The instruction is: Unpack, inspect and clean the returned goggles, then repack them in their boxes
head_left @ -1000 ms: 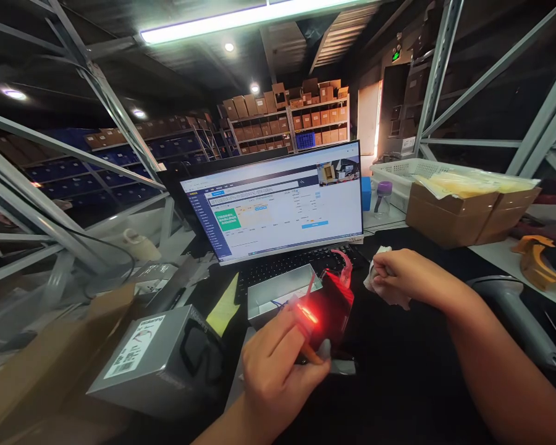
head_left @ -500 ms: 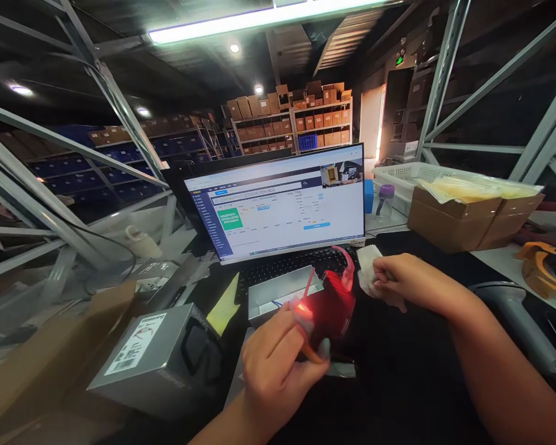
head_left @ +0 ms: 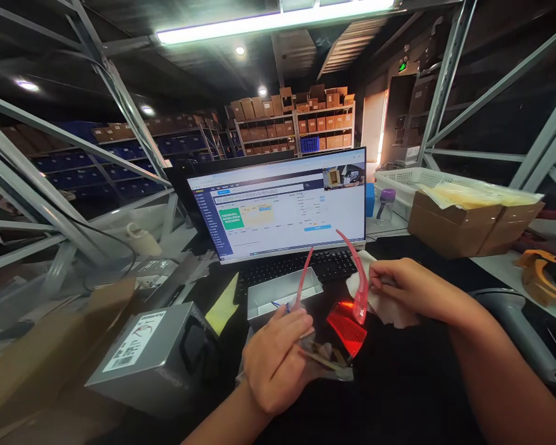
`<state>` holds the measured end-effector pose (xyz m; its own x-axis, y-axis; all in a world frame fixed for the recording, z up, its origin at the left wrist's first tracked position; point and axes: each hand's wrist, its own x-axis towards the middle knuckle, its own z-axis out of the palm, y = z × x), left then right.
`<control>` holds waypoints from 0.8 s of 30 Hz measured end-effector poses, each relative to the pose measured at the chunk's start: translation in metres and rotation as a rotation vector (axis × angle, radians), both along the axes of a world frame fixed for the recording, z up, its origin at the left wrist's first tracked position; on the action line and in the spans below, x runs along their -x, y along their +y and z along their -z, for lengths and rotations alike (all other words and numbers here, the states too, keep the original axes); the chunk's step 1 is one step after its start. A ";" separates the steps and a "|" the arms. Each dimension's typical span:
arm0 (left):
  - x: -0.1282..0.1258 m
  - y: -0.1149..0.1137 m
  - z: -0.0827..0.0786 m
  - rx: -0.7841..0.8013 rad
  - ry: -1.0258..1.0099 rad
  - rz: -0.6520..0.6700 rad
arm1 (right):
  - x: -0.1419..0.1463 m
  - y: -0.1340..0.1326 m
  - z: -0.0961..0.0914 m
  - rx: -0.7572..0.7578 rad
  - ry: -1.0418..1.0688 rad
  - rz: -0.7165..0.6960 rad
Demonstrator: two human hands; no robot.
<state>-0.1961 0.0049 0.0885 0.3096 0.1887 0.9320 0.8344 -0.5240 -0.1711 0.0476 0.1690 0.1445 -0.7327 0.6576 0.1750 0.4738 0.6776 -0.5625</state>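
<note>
My left hand (head_left: 278,361) is closed on sunglasses with translucent pink arms and a red mirrored lens (head_left: 345,330). The hand covers one side of the frame, and both arms point up and away from me. In my right hand (head_left: 401,284), a crumpled white cloth (head_left: 393,309) is pinched just beside the right-hand arm of the sunglasses; whether they touch, I cannot tell. Under the left fingers shows a shiny, see-through piece (head_left: 338,369), its kind unclear. An open grey box (head_left: 258,301) sits right behind my left hand, with something blue partly visible there.
A monitor (head_left: 278,213) stands behind a black keyboard (head_left: 278,271). To the left are a grey labelled box (head_left: 167,377), a cardboard box (head_left: 65,352) and yellow paper (head_left: 223,306). On the right lie a handheld scanner (head_left: 500,309), orange tape (head_left: 537,272) and a carton (head_left: 449,228).
The sunglasses have turned in my left hand, so the lens and right-hand arm now show nearer to my right hand. My left fingers lie flatter over the frame. The white cloth stays in my right hand.
</note>
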 end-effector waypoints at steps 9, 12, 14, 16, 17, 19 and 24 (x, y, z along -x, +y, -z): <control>-0.013 -0.002 -0.021 0.216 -0.297 -0.085 | 0.018 0.002 0.012 0.009 0.118 0.081; -0.013 -0.006 -0.025 0.372 -0.425 -0.081 | 0.023 0.002 0.015 0.025 0.121 0.061; -0.013 -0.008 -0.024 0.406 -0.460 -0.073 | 0.025 0.001 0.017 0.022 0.131 0.041; -0.012 -0.008 -0.024 0.418 -0.463 -0.054 | 0.026 0.001 0.018 0.015 0.126 0.042; -0.012 -0.008 -0.024 0.417 -0.461 -0.042 | 0.026 0.001 0.018 0.016 0.121 0.046; -0.011 -0.007 -0.024 0.405 -0.453 -0.026 | 0.026 0.001 0.019 0.025 0.117 0.047; -0.010 -0.005 -0.023 0.335 -0.388 -0.013 | 0.027 -0.002 0.018 0.093 0.132 0.031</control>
<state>-0.1863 -0.0003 0.1111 -0.0517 0.4981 0.8656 0.8100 -0.4861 0.3281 0.0210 0.1674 0.1264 -0.6866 0.6972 0.2061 0.4112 0.6062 -0.6808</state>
